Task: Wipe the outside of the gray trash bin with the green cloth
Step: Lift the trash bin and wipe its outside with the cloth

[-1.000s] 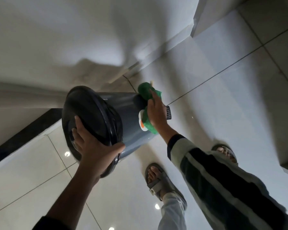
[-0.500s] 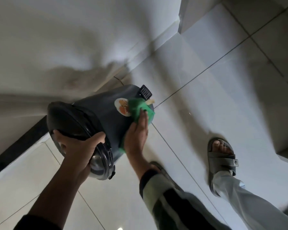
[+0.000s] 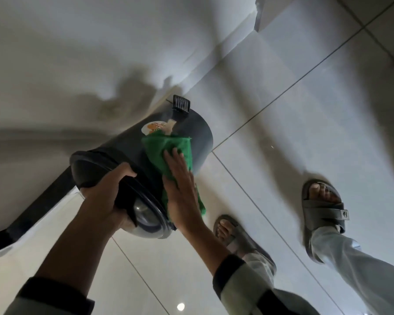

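Observation:
The gray trash bin [image 3: 127, 146] is held off the floor and tipped on its side, its lid end towards me and its black foot pedal [image 3: 180, 103] pointing away. My left hand [image 3: 105, 192] grips the dark lid rim [image 3: 143, 196]. My right hand [image 3: 181, 189] lies flat on the bin's side wall and presses the green cloth [image 3: 171, 146] against it. The cloth spreads from under the fingers towards a round sticker [image 3: 154, 128] and hangs down below the palm.
A pale wall [image 3: 100, 53] rises behind the bin, with a dark skirting strip [image 3: 37, 212] at lower left. Glossy light floor tiles [image 3: 293, 123] spread to the right. My two feet in grey sandals, one [image 3: 323, 210] and the other [image 3: 237, 237], stand on them.
The bin has been turned, so its pedal and sticker have moved from the right side to the top. My right hand with the cloth has slid back along the wall towards the lid.

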